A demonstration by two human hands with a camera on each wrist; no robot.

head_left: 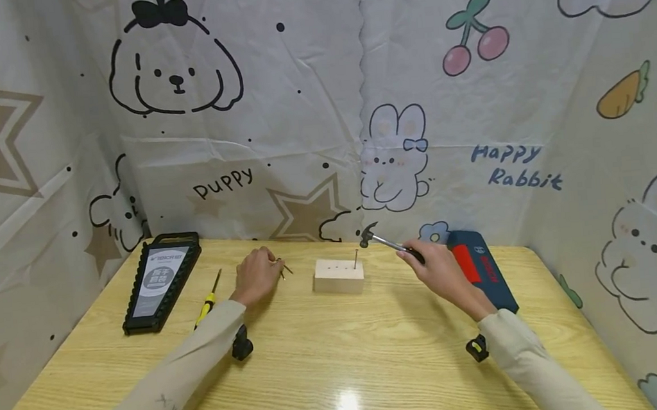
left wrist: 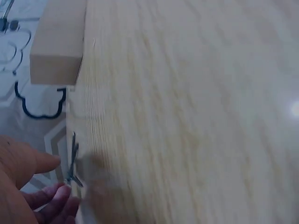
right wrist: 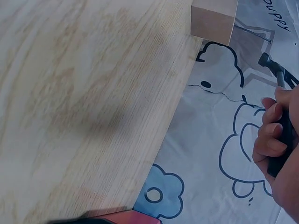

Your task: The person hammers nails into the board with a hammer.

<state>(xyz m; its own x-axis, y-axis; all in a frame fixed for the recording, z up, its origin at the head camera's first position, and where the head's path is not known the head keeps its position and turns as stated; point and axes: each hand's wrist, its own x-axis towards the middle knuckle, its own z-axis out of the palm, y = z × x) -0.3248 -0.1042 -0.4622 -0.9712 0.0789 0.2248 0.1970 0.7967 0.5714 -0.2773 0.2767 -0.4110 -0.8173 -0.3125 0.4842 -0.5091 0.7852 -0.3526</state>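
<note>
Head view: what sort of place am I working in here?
Probably a staged tabletop booth for small tool work, not a real workshop. A wooden table is walled on three sides by cartoon-printed cloth. On it lie a wood block with a nail, a screwdriver and a tool case.

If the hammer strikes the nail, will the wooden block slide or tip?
The block looks low and wide, lying flat on the table, so tipping seems unlikely. Neither hand holds it and the tabletop looks glossy, so it may slide. The nail stands near one end.
</note>
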